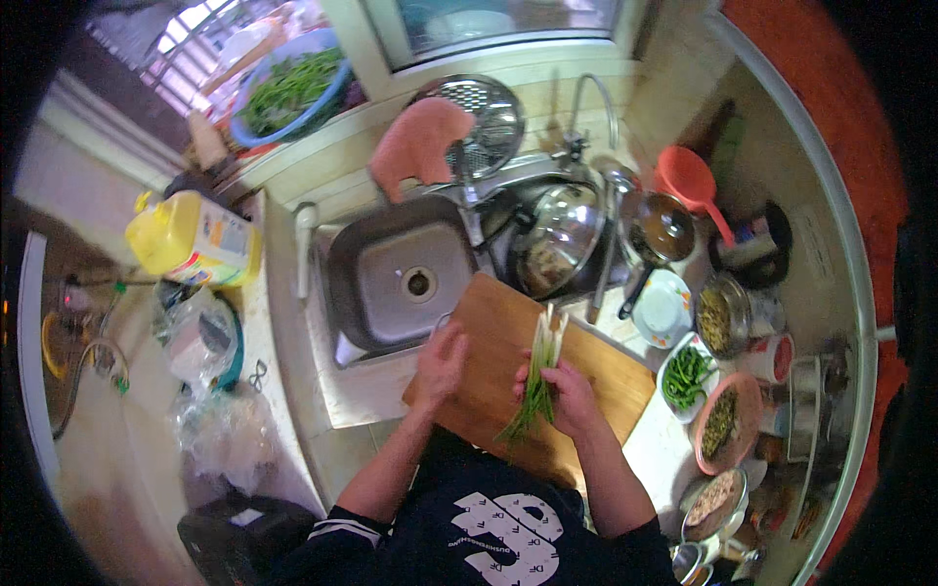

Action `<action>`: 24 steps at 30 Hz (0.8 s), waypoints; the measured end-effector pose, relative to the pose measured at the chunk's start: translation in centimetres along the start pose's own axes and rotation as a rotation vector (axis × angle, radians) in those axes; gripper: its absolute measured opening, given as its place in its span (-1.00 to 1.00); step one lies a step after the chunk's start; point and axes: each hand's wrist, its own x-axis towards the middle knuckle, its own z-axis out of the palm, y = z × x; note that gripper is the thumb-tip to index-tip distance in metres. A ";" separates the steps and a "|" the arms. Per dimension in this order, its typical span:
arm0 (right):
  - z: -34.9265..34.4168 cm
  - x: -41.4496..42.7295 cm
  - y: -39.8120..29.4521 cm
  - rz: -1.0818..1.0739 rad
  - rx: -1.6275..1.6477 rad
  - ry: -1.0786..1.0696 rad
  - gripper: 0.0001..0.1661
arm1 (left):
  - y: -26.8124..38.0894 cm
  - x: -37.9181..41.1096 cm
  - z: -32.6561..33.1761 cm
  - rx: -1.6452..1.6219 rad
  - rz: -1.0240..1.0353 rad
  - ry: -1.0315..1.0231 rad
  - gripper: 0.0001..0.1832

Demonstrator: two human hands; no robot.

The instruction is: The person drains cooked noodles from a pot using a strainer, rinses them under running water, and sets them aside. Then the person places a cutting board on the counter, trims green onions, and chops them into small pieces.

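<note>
My right hand (574, 399) grips a bunch of scallions (544, 359), their white ends pointing away from me and the green ends hanging toward my body. Beneath the bunch, a wooden cutting board (498, 322) lies at an angle, one corner reaching past the sink's edge. My left hand (442, 366) is at the board's left edge with its fingers slightly curled and nothing seen in it; whether it touches the board is unclear. Just beyond that hand is the metal sink basin (381, 322), its drain visible.
A lidded pan (560, 242) sits right of the basin. Green peppers (687, 377) fill a white dish beside the board, near a pink bowl (707, 461) of chopped food. A yellow jug (194, 238) stands left; leafy greens (293, 88) lie in a blue basin by the window.
</note>
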 end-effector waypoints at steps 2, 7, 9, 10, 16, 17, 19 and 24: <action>1.9 2.0 0.2 0.063 0.017 -0.105 -0.58 | 1.9 -0.1 0.4 -0.987 -0.276 -0.588 -0.52; 5.1 4.8 0.7 0.318 -0.099 -0.182 -0.55 | 6.2 0.5 -2.8 -1.236 -0.367 -0.770 -0.48; 4.8 6.5 1.8 0.390 -0.216 -0.193 -0.55 | 5.9 0.9 -3.5 -1.067 -0.366 -0.680 -0.50; 5.0 7.0 2.2 0.365 -0.270 -0.153 -0.56 | 5.2 1.2 -3.6 -1.006 -0.358 -0.646 -0.52; 4.1 10.6 4.5 0.123 -0.585 0.021 -0.64 | 1.6 2.3 -2.4 -1.133 -0.309 -0.521 -0.55; 4.2 11.0 5.2 -0.028 -0.766 0.046 -0.64 | 1.2 2.3 -2.1 -1.305 -0.333 -0.452 -0.54; 5.5 11.7 5.8 -0.352 -1.165 0.096 -0.61 | 0.0 2.1 -1.1 -1.646 -0.380 -0.301 -0.53; 8.1 14.4 4.4 -0.743 -1.740 -0.146 -0.57 | -1.0 3.6 -0.4 -1.493 -0.359 -0.131 -0.53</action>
